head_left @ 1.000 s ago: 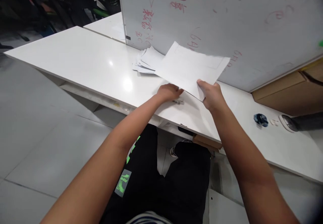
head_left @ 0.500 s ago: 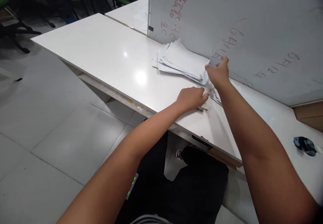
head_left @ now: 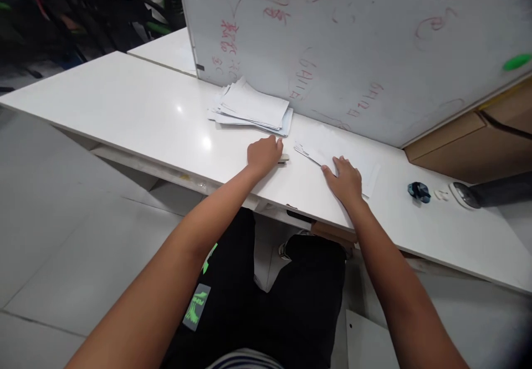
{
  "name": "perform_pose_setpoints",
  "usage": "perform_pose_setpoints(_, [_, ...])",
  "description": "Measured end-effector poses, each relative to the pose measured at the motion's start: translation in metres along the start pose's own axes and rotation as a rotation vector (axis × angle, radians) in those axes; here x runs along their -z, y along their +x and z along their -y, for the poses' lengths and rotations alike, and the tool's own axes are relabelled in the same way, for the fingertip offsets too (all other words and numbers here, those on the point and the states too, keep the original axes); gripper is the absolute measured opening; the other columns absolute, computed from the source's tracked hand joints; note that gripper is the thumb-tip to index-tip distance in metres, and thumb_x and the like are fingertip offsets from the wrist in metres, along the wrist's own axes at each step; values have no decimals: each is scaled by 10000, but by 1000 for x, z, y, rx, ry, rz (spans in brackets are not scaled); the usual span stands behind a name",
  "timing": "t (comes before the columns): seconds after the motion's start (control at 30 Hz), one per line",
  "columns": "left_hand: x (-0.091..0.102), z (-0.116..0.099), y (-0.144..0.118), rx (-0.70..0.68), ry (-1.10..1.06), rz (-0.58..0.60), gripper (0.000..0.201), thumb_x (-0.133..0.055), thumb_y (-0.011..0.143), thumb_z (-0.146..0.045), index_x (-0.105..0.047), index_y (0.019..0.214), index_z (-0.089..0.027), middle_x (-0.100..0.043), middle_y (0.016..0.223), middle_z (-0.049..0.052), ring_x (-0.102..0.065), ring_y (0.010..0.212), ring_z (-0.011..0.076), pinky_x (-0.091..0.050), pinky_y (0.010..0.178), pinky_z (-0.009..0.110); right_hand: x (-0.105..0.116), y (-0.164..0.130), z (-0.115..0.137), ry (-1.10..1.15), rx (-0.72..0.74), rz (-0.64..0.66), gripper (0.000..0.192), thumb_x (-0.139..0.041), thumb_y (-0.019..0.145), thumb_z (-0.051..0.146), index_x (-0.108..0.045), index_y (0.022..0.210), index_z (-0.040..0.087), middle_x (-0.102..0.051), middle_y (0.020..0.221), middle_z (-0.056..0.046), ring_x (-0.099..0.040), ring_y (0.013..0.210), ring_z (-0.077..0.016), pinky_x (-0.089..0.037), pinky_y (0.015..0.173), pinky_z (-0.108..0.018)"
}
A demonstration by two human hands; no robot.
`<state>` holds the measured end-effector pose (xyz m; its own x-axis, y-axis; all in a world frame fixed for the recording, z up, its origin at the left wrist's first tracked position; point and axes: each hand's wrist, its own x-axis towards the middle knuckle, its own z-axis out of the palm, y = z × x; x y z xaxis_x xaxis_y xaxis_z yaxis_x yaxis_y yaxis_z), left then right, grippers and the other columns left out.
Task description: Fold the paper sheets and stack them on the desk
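white papers (head_left: 312,148) lie under the right hand (head_left: 346,183)

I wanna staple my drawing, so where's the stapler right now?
Near the middle of the head view, the stapler pokes out from under the left hand on the white table, just in front of the left paper stack.

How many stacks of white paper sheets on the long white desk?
2. One fanned white paper stack lies beyond the left hand, near the red-lettered whiteboard; another white paper stack lies under the right hand, partly covered. Others may be hidden.
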<state>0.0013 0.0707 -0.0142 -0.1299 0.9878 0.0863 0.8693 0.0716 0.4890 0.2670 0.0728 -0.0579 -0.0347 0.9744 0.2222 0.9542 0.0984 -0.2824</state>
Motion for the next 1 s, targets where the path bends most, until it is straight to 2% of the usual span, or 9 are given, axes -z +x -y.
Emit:
perform_pose_setpoints(0.17, [4,-3,-1,13,79,1,494,-218,994,-478,-635,990,-213,-709,952,113,-643,894,291,-418,727,365,2,-5,10,29,55,-138,502,-358,971,457,-610,1263,137,-587,1344,-182,-518,1279,-307,-373,1035,-483])
perform_pose_setpoints(0.3, [6,-6,-2,31,106,0,503,-203,987,-498,-629,969,-231,-711,951,104,-639,894,288,-420,721,361,4,-5,9,48,34,-171,467,-335,984,428,-637,1211,153,-643,1273,-155,-571,1207,-299,-406,975,-444])
perform_pose_setpoints(0.43, [6,-6,-1,51,122,-10,486,-212,982,-501,-617,930,-238,-705,941,105,-635,889,290,-417,712,360,7,-5,11,26,24,-173,446,-324,995,412,-642,1172,156,-665,1223,-154,-590,1154,-296,-406,918,-402])
perform_pose_setpoints(0.6, [6,-7,-1,58,127,-4,472,-208,983,-484,-607,912,-242,-697,927,103,-634,875,294,-416,701,365,11,-6,13,-5,5,-166,444,-295,1008,407,-658,1061,157,-716,1009,-144,-631,980,-279,-381,815,-353])
perform_pose_setpoints(0.73, [5,-9,-2,87,150,-25,480,-199,979,-492,-605,911,-245,-698,939,107,-633,883,296,-410,691,365,12,-6,13,-23,-23,-155,457,-284,1011,425,-652,1035,154,-710,939,-143,-623,873,-262,-349,761,-342])
perform_pose_setpoints(0.87, [6,-10,-1,118,142,-16,560,-140,976,-547,-606,930,-240,-693,966,123,-633,912,312,-404,716,381,13,-6,14,-56,-75,-138,488,-264,1015,443,-645,1048,139,-699,895,-152,-607,833,-260,-331,737,-338])
perform_pose_setpoints(1.0, [8,-11,3,78,202,-35,650,-100,967,-594,-628,910,-218,-698,896,130,-641,895,323,-388,805,430,15,-7,15,-59,-110,-159,506,-254,1018,461,-643,1021,138,-688,868,-142,-594,806,-239,-316,709,-317])
